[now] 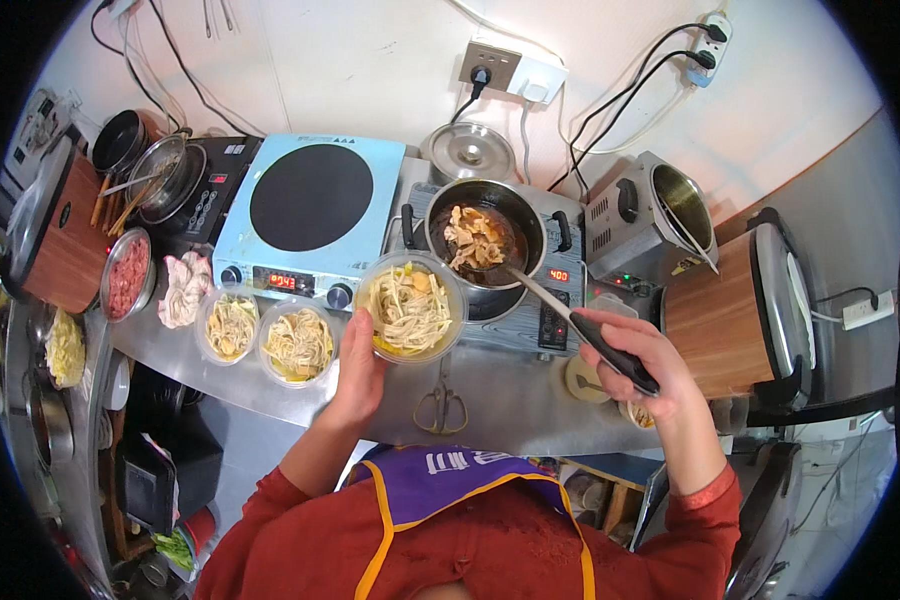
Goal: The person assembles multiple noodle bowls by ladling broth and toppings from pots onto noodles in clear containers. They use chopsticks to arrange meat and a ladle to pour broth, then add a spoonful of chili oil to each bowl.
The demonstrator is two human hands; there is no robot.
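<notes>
My left hand (358,362) holds a clear round container of noodles (410,308) up beside a dark pot (486,232) on a small induction hob. My right hand (638,362) grips the black handle of a strainer ladle (482,240), whose bowl is loaded with pale food pieces above the pot. Two more filled noodle containers (232,326) (297,343) sit on the steel counter (510,400) to the left.
A light-blue induction cooker (310,200) stands behind the containers. Scissors (442,400) lie on the counter in front of me. A metal lid (468,152), a small fryer (650,215), a wooden-sided appliance (740,310), a bowl of raw meat (128,275) and another pot (165,175) surround the area.
</notes>
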